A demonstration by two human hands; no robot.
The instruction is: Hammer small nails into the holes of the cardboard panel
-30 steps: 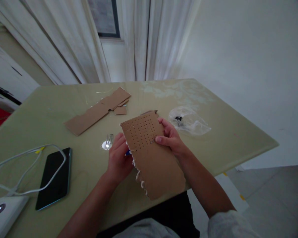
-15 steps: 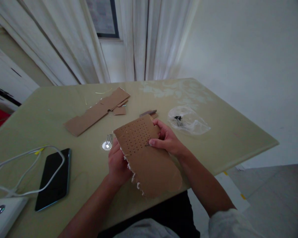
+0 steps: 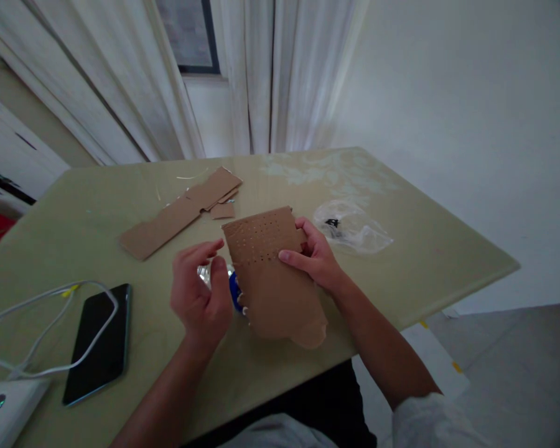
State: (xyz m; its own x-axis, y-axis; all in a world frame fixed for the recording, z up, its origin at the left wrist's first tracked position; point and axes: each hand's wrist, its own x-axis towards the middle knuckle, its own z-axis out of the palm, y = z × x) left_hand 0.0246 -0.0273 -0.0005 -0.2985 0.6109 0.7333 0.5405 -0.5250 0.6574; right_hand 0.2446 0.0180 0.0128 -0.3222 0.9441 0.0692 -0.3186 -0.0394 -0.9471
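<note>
At nine o'clock lie my phone (image 3: 98,344) and a white cable (image 3: 42,311). My left hand (image 3: 200,297) hovers above the table (image 3: 424,249), fingers loosely curled, holding nothing — just beside the punched cardboard sheet (image 3: 273,280). My right hand (image 3: 315,258) pinches that sheet's edge, tilted up. At two o'clock — a clear plastic bag (image 3: 354,227).

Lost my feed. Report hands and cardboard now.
Right hand grips perforated cardboard, tilted above table. Left hand off it, fingers curled, apparently empty. Plastic bag beside right hand, apart.
</note>
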